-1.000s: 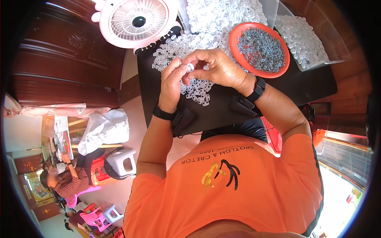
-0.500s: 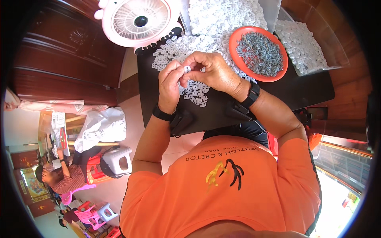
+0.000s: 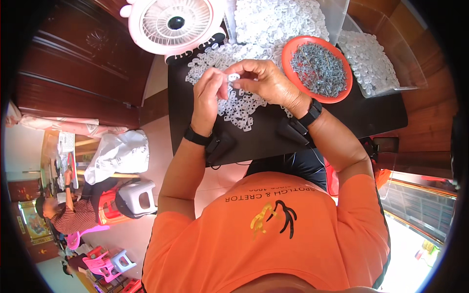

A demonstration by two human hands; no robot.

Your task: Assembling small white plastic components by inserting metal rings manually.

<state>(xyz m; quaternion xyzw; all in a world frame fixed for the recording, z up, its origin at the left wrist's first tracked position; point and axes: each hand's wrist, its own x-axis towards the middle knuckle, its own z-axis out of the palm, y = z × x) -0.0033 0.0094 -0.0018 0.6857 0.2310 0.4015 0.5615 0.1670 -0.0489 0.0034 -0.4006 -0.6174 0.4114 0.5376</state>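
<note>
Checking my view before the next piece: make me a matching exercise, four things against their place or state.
1. Small white plastic piece
2. Shallow round orange-red plate
3. Round pink plastic fan
4. Clear plastic bin at far right

A. Heaped with thin grey metal pins
B. At the far left of the black table
C. At the fingertips of the right hand
D. Holding many white pieces

Pairs: 1-C, 2-A, 3-B, 4-D

glossy orange plastic plate (image 3: 289, 68), grey metal nails (image 3: 320, 69), smooth matt black tabletop (image 3: 361, 115).
</note>
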